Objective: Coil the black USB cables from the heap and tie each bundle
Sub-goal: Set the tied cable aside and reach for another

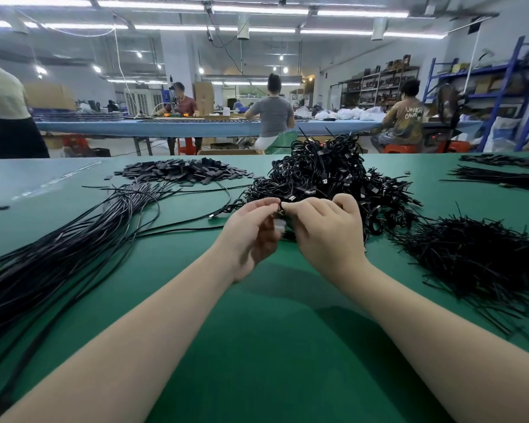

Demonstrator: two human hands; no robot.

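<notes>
Single head-worn wide-angle view, looking forward and down across the green counter [257, 346] from its near edge. Forearms enter close from the bottom corners; far edge and workshop beyond visible.

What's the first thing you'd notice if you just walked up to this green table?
Probably the two hands, left hand and right hand, pinching a small black cable bundle together mid-table. Right behind them rises a big tangled heap of black cables, with long loose cables sprawled at the left.
</notes>
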